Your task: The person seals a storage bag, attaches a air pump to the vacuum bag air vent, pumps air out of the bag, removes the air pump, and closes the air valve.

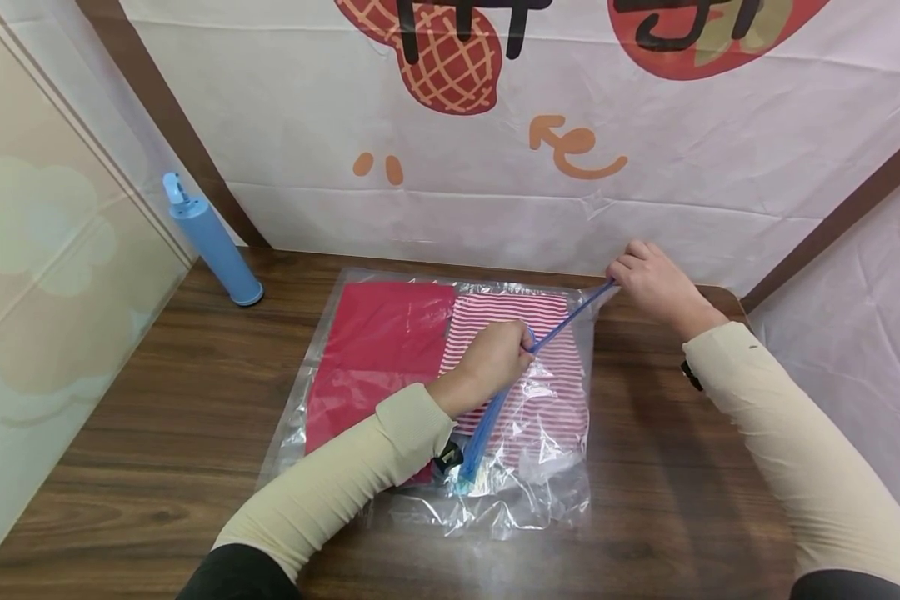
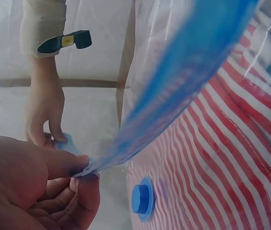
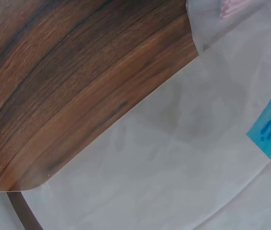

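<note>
Head view: blue cylinder [image 1: 213, 250] on wooden table [image 1: 157, 400], upper left; clear bag [image 1: 506, 518] across the centre, around red cloth [image 1: 382, 342]; left hand [image 1: 492, 358] at centre, thumb and fingers pinched together on blue strip [image 1: 487, 425]; striped cloth [image 1: 555, 408] inside, right of centre; right hand [image 1: 656, 283], upper right, fingers curled, gripping the strip's far end.

The strip [image 1: 487, 425] in both grips is smooth, shiny blue plastic, its bag [image 1: 510, 512] clear, glossy, crinkled film. Under the left grip, the striped cloth [image 1: 495, 312] looks wrinkled, with smoother red cloth [image 1: 375, 358] beside it. Below lies a table [image 1: 157, 417] of smooth, faintly glossy wood grain; beyond the grips hangs a creased, mostly matt sheet [image 1: 457, 225].
</note>
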`<act>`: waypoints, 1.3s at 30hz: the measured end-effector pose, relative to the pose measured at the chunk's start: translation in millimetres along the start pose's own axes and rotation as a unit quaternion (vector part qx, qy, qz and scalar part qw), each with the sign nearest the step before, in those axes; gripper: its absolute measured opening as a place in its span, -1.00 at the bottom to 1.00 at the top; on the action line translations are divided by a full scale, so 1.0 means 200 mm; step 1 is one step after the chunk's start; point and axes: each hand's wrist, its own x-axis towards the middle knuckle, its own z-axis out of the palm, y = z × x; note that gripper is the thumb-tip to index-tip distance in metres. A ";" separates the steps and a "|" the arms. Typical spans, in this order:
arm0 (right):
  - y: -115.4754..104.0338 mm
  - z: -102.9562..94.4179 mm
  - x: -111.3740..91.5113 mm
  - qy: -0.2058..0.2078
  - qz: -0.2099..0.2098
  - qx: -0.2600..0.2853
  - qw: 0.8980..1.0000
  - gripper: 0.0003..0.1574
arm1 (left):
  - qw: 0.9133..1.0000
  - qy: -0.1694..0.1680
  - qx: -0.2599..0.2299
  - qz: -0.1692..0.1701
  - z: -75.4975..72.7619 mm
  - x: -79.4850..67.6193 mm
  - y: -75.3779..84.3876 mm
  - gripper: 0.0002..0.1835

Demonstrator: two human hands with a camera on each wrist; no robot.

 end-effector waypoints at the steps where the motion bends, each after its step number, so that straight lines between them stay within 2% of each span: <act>1: 0.00 0.00 0.00 -0.001 0.001 0.000 1.000 -0.86 | 1.000 0.000 0.000 0.000 0.00 0.00 0.00 -0.95; 12: 0.05 -0.02 -0.02 -0.026 -0.005 -0.025 0.999 -0.84 | 1.000 0.001 0.001 -0.001 0.01 0.00 0.01 -0.95; 19: 0.06 0.02 -0.03 -0.004 -0.013 -0.038 0.999 -0.87 | 1.000 0.000 0.000 0.003 0.01 0.01 0.01 -0.96; 26: 0.07 0.01 -0.03 -0.037 -0.013 -0.052 0.998 -0.83 | 1.000 -0.003 0.004 0.000 0.01 0.01 0.00 -0.97; 34: 0.11 0.01 -0.04 -0.010 -0.030 -0.075 0.997 -0.86 | 1.000 0.002 0.005 0.001 0.02 0.02 -0.01 -0.96; 39: 0.10 0.01 -0.05 -0.006 -0.025 -0.081 0.996 -0.82 | 1.000 0.001 -0.002 0.002 0.02 0.02 0.00 -0.97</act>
